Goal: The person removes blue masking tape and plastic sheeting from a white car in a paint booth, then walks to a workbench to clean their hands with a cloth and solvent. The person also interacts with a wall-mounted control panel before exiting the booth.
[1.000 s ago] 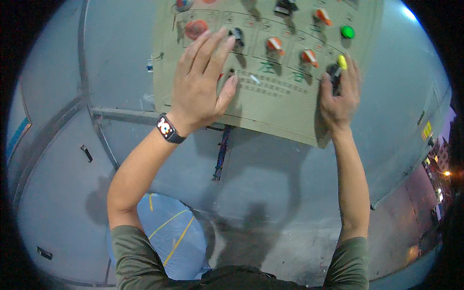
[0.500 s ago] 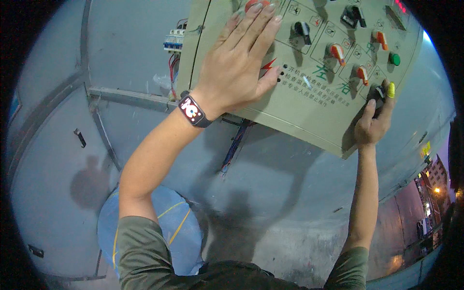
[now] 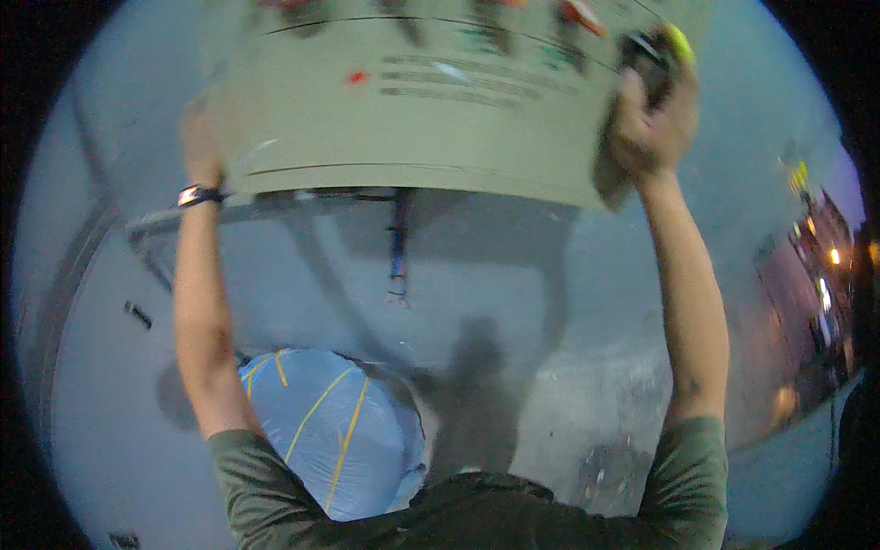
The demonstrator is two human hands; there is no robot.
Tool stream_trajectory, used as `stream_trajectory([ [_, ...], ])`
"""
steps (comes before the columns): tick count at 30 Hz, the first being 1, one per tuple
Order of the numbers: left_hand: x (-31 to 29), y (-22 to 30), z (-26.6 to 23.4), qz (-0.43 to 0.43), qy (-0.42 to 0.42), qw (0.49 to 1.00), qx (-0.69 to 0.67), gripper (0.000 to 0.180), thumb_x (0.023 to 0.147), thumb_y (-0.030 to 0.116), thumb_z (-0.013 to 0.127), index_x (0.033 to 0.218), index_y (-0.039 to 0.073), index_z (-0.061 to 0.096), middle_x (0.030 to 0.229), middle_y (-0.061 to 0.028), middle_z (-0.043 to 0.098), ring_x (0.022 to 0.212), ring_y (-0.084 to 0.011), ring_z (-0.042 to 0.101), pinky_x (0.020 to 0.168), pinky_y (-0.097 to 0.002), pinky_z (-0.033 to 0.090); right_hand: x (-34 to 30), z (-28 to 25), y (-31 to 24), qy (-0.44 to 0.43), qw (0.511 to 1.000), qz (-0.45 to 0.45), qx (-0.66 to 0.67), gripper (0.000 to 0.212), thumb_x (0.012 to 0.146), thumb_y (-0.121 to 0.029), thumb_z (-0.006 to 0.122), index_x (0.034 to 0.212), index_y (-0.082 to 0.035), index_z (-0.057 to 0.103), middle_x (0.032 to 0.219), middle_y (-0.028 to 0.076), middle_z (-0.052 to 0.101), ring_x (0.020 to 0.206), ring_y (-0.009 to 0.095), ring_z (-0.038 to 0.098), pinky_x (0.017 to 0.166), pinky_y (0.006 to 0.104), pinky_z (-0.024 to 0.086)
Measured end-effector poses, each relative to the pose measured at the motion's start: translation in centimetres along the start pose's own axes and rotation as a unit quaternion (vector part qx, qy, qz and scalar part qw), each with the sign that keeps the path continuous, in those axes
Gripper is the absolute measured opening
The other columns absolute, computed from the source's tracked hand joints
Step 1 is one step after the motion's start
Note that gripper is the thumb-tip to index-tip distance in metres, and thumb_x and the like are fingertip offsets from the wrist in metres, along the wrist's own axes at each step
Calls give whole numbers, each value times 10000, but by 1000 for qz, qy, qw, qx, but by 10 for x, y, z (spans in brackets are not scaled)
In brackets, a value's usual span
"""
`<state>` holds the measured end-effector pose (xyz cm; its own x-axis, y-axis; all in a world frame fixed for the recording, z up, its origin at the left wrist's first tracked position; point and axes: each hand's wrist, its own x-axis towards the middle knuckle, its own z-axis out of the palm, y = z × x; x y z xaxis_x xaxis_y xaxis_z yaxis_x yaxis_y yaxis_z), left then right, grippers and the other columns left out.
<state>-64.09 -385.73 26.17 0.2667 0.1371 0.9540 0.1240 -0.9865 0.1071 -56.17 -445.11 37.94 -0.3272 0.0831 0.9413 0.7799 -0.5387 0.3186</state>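
A beige control panel box fills the top of the view, its front blurred by motion. At its lower right corner my right hand has thumb and fingers around a black rotary knob. A yellow cover sits on one of that hand's fingertips. My left hand is up against the box's left side, its fingers smeared and partly hidden. A dark-banded smartwatch is on the left wrist. An orange-handled switch shows near the upper edge, left of the black knob.
A bundle of dark wires hangs beneath the box. Below left is a round blue-wrapped object with yellow straps. Grey metal wall panels stand at left. Street lights and buildings show at far right.
My left hand has left the panel's front, near the red button, and moved to the box's left side. The view has shifted, and the panel sits higher. My right hand stays at the black knob.
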Motion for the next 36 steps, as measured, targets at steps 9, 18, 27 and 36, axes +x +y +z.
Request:
stream_trajectory([
  [9,-116,-18,-55,9,-75,984,159,549,992,330,619,1415,-11,536,1392,-232,585,1301,-404,534,1118,-479,403,-195,-242,2,-255,945,104,178,643,768,-89,734,1374,-51,522,1409,259,516,1322,459,481,1091,549,427],
  [18,-602,381,-30,-25,-583,812,-21,547,1016,330,576,1452,17,469,1461,-219,512,1282,-421,502,1039,-552,424,-531,-698,-128,-754,296,541,225,406,1023,-372,560,1162,-13,691,1008,237,703,868,393,677,781,513,526],
  [27,-666,803,81,89,-853,462,-225,483,996,333,560,1371,28,547,1371,-213,581,1228,-405,561,1006,-519,465,-571,-877,-133,-446,144,854,226,418,969,-271,617,1294,-12,657,1124,190,726,950,292,696,833,452,530],
  [36,-735,1011,265,251,-915,313,-49,440,975,336,543,1289,39,625,1282,-207,649,1173,-390,621,973,-487,505,-579,-1023,13,-323,-36,943,77,370,906,-282,656,1225,-98,700,849,73,654,653,147,569,520,398,443],
])
